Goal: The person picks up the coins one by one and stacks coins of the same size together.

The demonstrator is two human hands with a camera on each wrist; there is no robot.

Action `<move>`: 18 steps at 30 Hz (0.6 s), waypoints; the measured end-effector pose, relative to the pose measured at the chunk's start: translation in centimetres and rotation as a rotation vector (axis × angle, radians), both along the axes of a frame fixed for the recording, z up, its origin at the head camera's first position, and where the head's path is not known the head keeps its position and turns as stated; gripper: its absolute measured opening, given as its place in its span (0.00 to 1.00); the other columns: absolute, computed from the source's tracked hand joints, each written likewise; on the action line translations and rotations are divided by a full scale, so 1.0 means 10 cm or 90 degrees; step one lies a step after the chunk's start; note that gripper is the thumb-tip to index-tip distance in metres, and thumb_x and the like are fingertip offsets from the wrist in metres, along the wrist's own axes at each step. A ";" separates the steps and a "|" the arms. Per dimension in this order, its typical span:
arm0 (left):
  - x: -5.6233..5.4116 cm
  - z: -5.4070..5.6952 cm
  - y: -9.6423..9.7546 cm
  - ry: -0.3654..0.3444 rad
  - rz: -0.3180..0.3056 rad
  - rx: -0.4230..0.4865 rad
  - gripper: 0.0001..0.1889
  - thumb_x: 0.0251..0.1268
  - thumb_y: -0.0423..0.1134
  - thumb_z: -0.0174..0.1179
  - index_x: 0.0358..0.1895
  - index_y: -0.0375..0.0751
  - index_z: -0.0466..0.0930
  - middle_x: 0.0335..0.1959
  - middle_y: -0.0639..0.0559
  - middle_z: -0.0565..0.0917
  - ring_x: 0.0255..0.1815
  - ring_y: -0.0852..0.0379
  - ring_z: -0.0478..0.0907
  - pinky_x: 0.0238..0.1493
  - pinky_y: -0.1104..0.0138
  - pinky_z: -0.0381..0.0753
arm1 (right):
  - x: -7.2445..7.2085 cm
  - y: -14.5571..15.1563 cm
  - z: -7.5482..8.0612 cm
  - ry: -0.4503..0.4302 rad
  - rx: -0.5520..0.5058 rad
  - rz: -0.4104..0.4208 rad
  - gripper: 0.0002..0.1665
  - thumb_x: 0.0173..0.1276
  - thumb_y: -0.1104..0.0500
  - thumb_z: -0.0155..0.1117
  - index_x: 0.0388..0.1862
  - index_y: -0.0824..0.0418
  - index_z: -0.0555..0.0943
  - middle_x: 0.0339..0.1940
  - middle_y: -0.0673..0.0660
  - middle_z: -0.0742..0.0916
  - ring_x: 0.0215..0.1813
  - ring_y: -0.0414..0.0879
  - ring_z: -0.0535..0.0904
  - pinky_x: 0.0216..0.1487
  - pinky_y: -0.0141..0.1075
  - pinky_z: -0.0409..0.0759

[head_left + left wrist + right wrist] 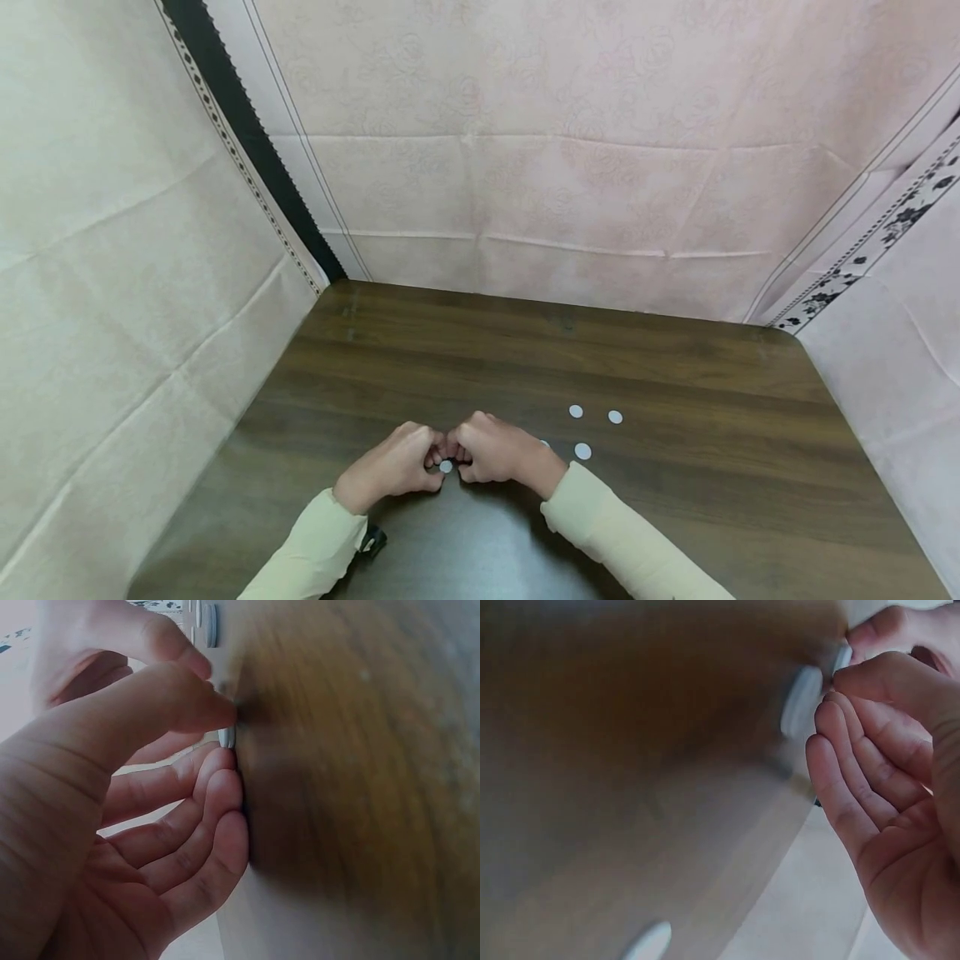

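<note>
Both hands meet low over the wooden table. My left hand (pixel 396 458) pinches a small white disc (pixel 446 467) between thumb and fingers; its thin, layered edge shows in the left wrist view. Opposite it is my right hand (pixel 501 450), fingers curled and knuckles up against the left hand's. In the right wrist view its thumb tip comes right up to the white disc's edge, but I cannot tell whether it grips it. Another white disc (pixel 802 701), blurred, appears beside the right fingertips; the right hand hides it in the head view.
Several more white discs lie to the right on the table (pixel 675 467), among them one (pixel 576 411), another (pixel 615 417) and a nearer one (pixel 582 451). One more (pixel 545 443) is partly covered by the right wrist. Pale cloth (pixel 525 167) hangs behind the table and at both sides.
</note>
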State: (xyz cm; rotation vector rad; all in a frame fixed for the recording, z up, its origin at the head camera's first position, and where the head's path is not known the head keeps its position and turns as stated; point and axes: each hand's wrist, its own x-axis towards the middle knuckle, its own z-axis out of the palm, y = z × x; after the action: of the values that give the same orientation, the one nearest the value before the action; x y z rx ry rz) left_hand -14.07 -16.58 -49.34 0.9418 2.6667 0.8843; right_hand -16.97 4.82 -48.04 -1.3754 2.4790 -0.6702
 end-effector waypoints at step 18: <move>0.01 0.00 0.00 -0.004 0.012 -0.016 0.09 0.54 0.28 0.75 0.32 0.41 0.83 0.27 0.58 0.79 0.29 0.66 0.74 0.33 0.70 0.78 | -0.24 0.84 0.33 -0.033 0.036 -0.089 0.09 0.64 0.68 0.75 0.44 0.66 0.88 0.38 0.54 0.89 0.40 0.41 0.85 0.44 0.33 0.85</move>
State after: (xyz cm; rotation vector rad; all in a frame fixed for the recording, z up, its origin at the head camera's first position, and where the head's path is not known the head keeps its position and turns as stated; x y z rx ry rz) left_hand -13.99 -16.53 -49.35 0.9090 2.6798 0.8531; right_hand -19.36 13.17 -44.78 -1.1596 2.5499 -0.6490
